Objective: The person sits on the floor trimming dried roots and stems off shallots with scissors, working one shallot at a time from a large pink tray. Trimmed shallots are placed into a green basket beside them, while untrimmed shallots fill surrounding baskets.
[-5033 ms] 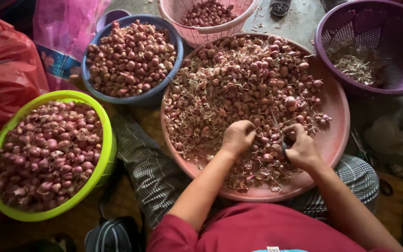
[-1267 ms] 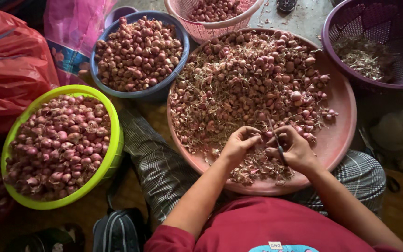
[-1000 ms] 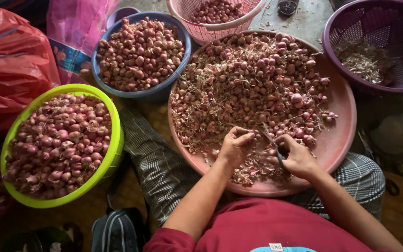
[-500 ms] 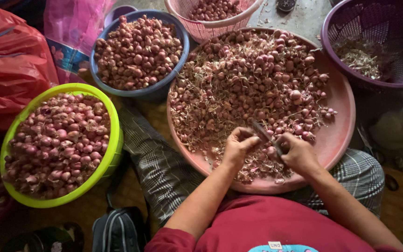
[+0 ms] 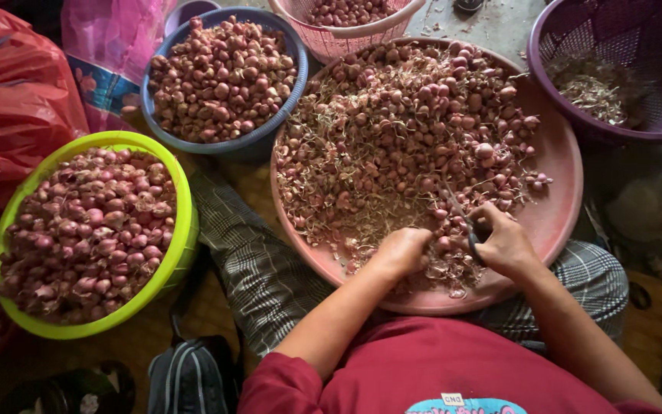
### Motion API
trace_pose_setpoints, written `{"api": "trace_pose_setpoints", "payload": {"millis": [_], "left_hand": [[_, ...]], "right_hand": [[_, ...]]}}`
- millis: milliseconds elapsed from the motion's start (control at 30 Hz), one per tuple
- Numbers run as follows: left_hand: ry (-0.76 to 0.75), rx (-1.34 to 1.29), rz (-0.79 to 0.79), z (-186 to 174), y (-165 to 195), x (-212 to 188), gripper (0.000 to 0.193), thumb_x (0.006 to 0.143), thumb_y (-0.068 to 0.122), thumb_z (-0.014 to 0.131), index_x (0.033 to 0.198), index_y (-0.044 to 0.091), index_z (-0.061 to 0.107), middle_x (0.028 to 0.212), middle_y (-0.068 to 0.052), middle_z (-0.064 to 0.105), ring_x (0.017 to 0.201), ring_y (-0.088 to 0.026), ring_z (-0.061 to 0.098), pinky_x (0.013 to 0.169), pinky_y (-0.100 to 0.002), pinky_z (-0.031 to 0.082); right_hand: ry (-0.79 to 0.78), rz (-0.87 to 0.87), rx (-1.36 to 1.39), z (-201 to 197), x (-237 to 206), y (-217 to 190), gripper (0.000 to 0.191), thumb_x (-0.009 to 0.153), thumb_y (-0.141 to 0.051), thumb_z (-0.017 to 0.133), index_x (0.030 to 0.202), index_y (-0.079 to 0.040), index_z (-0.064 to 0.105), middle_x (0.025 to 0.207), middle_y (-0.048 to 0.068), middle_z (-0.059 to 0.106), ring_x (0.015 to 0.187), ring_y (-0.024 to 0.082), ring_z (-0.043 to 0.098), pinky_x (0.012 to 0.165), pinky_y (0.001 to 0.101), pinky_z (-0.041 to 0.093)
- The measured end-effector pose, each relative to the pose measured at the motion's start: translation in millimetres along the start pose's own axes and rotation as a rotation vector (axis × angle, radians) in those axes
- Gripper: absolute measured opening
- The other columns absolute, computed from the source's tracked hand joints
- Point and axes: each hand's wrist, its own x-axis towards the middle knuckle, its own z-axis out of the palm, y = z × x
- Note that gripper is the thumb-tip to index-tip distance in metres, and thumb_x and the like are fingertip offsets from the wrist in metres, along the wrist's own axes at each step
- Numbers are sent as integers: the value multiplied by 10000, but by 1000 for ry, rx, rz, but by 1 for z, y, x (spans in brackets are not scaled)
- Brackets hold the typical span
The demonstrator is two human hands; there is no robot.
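Seated cross-legged with a wide pink tray (image 5: pixel 557 165) resting across the lap, heaped with small red shallots (image 5: pixel 415 115) mixed with dry skins and trimmed roots. Left hand (image 5: pixel 401 251) curled down at the near edge of the tray, fingers closed around one shallot, though the bulb itself mostly hidden under the knuckles. Right hand (image 5: pixel 503 241) just beside it, also at the near edge, wrapped around a small dark-handled knife (image 5: pixel 460 218) with the blade angled up toward the tray's middle; fingers clenched on the handle, thumb side turned toward the left hand.

Likely light and firm, each bulb, with papery skin that slips and flakes; best pinched across the fat middle with root end exposed, not by the loose skin, which would probably tear away. Small and round, so apt to roll or squirt out under a hard squeeze near the blade.

Beyond the tray's far-left edge, a blue basin (image 5: pixel 281 126) full of cleaner bulbs. Off the left edge, a lime-green basin (image 5: pixel 185 222) likewise filled. At the far edge, a pink mesh basket (image 5: pixel 362 34) holding a few more. Off the far-right edge, a purple basket (image 5: pixel 653 46) with a scatter of dry trimmings. Red and pink plastic sacks (image 5: pixel 17 100) at far left.
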Motion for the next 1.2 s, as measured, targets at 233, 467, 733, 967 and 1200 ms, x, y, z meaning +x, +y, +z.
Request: {"api": "trace_pose_setpoints", "payload": {"millis": [233, 467, 733, 967, 1200], "left_hand": [[42, -1094, -332, -35, -20, -8, 178, 870, 161, 811, 988, 61, 724, 861, -32, 734, 720, -108, 661, 646, -270, 557], [18, -1311, -342, -38, 0, -14, 158, 897, 158, 823, 948, 64, 707, 779, -11, 697, 616, -62, 605, 526, -214, 463], [15, -1317, -435, -31, 5, -16, 166, 913, 212, 797, 914, 97, 677, 760, -10, 707, 591, -69, 623, 495, -206, 470], [-6, -1420, -467, -13, -2, -14, 112, 962, 202, 723, 930, 110, 667, 780, -18, 708, 598, -83, 638, 508, -237, 523], [171, -1410, -333, 0, -15, -9, 182, 993, 192, 725, 1073, 29, 713, 903, -55, 745, 722, -103, 675, 642, -244, 555]], "right_hand": [[-97, -111, 247, -2, 5, 10, 598, 706, -217, 911, 1182, -61, 584, 908, 78, 704, 833, 164, 703, 722, 306, 601], [-209, -432, 943, 49, 10, 7, 548, 811, -26, 828, 1249, -42, 499, 1081, 87, 677, 989, 176, 693, 847, 324, 614], [-143, -302, 789, 49, 10, 16, 498, 825, -5, 809, 1246, -23, 544, 985, 105, 696, 843, 161, 692, 733, 306, 592], [-155, -327, 843, 51, 10, 13, 507, 811, 13, 825, 1234, -21, 548, 1005, 102, 688, 899, 156, 696, 791, 299, 612], [71, -377, 913, 51, 6, -1, 487, 818, -26, 796, 1217, -86, 523, 995, 72, 698, 846, 151, 717, 676, 315, 646]]}}
